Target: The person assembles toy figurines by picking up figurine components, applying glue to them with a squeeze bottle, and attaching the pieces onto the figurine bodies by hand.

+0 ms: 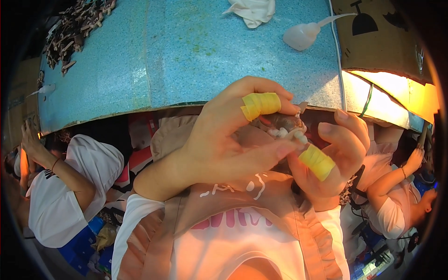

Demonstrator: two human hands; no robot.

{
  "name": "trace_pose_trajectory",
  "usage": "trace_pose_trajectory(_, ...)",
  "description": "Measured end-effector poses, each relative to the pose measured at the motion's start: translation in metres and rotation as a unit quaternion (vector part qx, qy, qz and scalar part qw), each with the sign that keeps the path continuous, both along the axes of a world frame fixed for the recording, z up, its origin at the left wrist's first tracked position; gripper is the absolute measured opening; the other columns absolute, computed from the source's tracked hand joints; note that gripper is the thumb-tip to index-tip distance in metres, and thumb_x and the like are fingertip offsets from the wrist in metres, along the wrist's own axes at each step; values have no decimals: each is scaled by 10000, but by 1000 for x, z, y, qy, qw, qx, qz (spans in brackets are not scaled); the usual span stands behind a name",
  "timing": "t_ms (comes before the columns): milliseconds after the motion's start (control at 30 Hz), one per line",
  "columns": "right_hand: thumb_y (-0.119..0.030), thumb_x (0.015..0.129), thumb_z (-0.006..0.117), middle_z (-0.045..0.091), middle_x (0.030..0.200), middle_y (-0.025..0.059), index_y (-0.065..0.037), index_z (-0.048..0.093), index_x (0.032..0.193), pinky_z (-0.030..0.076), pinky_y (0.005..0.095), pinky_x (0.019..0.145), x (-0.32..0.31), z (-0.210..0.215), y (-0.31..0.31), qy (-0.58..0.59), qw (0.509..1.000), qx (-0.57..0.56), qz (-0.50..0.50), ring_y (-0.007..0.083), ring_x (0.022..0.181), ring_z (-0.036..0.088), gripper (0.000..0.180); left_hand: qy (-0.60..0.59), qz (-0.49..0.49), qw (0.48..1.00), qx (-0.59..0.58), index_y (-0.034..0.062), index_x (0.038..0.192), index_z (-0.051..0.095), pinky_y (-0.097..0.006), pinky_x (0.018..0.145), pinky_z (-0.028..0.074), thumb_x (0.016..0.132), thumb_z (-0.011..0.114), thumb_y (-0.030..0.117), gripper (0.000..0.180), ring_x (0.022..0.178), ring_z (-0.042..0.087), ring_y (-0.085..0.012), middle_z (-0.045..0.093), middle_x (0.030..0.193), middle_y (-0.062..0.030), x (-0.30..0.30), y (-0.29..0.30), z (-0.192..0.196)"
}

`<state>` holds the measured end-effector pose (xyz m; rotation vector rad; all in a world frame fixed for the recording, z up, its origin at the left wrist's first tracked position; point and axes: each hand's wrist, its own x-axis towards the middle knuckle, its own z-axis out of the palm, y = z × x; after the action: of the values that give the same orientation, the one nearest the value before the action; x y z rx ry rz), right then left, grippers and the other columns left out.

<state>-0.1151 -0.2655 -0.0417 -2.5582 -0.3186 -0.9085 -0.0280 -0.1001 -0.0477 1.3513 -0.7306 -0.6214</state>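
In front of my chest, both hands meet at a small brown piece with white knobby parts along its edge (288, 123). It looks like a little figurine, but my fingers partly cover it. My left hand (224, 130) pinches it between thumb and fingers, with yellow tape round one finger. From the other side comes my right hand (338, 154), its taped thumb pressed up to the piece's lower edge. The other right fingers curl loosely above that thumb. A thin pale bit (303, 107) sticks up beside the left fingertips.
Beyond my hands lies a blue-topped table (186, 60). On it are a white squeeze bottle with a bent spout (301, 37), a white cloth (252, 11) and a pile of small brown pieces (70, 35). A cardboard box (387, 42) stands far right. Co-workers sit on both sides.
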Motion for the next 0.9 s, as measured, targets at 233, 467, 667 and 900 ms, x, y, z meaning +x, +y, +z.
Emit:
trace_pose_trajectory(233,-25,631,667,538,976,169,-3,604,857,430,425,840,7,-9,-1,87,940,313,104,300,863,531,236,-139,32,990,-24,-25,1070,523,-331,853,433,749,589,95,349,1021,500,-234,431,1164,-173,2,-1,-10)
trace_pose_trajectory(467,-22,628,664,556,938,170,-6,608,821,444,415,821,7,-6,4,103,939,317,86,314,907,538,202,-173,23,984,-33,-15,1020,541,-324,818,448,705,576,85,332,958,531,-240,469,1132,-180,4,-2,-12)
trace_pose_trajectory(667,-16,611,666,560,927,153,-6,596,804,447,412,817,7,-8,6,126,935,324,70,306,889,544,205,-206,43,977,-13,-8,978,556,-321,796,456,691,578,81,301,915,550,-230,510,1072,-167,3,-4,-14)
trace_pose_trajectory(900,-39,598,695,561,925,145,-14,592,836,443,410,818,10,-21,6,78,929,354,70,301,869,538,261,19,82,995,-54,-5,1051,531,-311,795,461,801,531,47,255,934,550,-203,517,1098,-143,-5,-8,-19)
